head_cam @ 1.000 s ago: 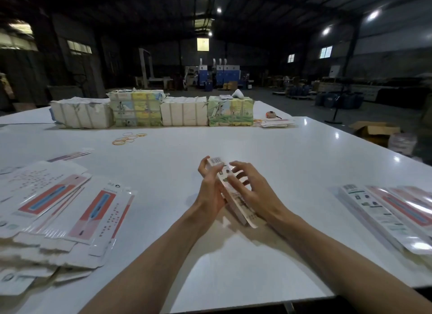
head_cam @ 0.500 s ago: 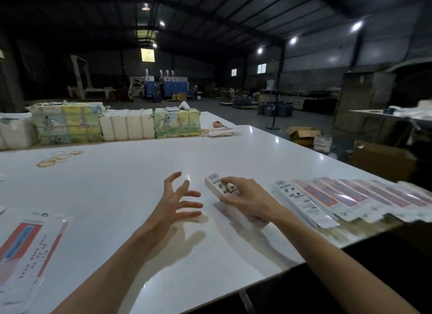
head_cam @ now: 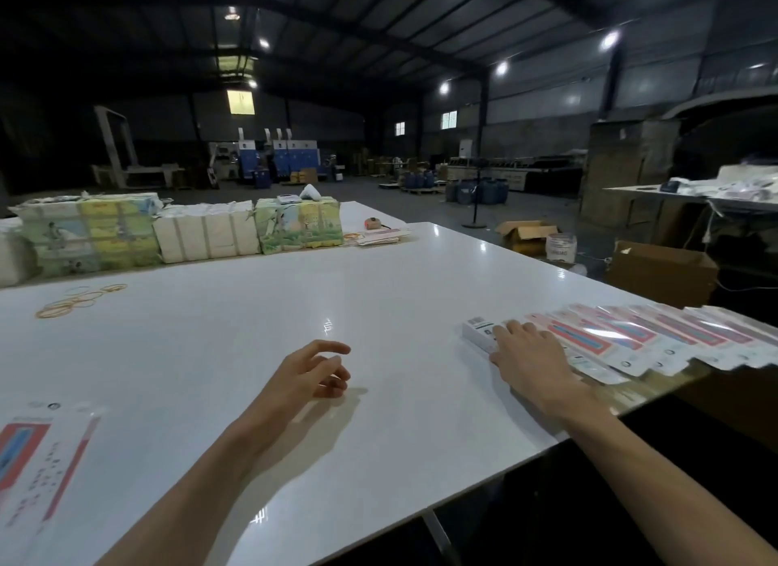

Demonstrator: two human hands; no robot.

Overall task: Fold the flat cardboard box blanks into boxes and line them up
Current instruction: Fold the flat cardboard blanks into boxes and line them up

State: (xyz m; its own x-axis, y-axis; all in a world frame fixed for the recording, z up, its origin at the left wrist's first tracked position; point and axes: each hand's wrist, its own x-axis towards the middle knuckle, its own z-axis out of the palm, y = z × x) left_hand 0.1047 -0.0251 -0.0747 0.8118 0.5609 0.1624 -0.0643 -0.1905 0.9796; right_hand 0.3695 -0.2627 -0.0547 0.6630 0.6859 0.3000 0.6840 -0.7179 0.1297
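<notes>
A folded white box [head_cam: 478,333] with a barcode end lies on the white table [head_cam: 261,334] at the left end of a row of folded boxes [head_cam: 640,340] with red and blue print. My right hand [head_cam: 528,357] rests flat on that box, its fingers straight, pushing it against the row. My left hand [head_cam: 313,374] hovers over the bare table with loosely curled fingers and holds nothing. A flat box blank [head_cam: 38,460] with a red panel lies at the left edge.
Bundles of wrapped packs [head_cam: 177,230] line the far side of the table, with rubber bands [head_cam: 75,302] in front of them. The table's right edge runs just past the row of boxes. Cardboard cartons [head_cam: 661,270] stand on the floor to the right.
My right hand has carried the folded box to the right and set it at the end of the row. My left hand let go of it and its fingers have curled in.
</notes>
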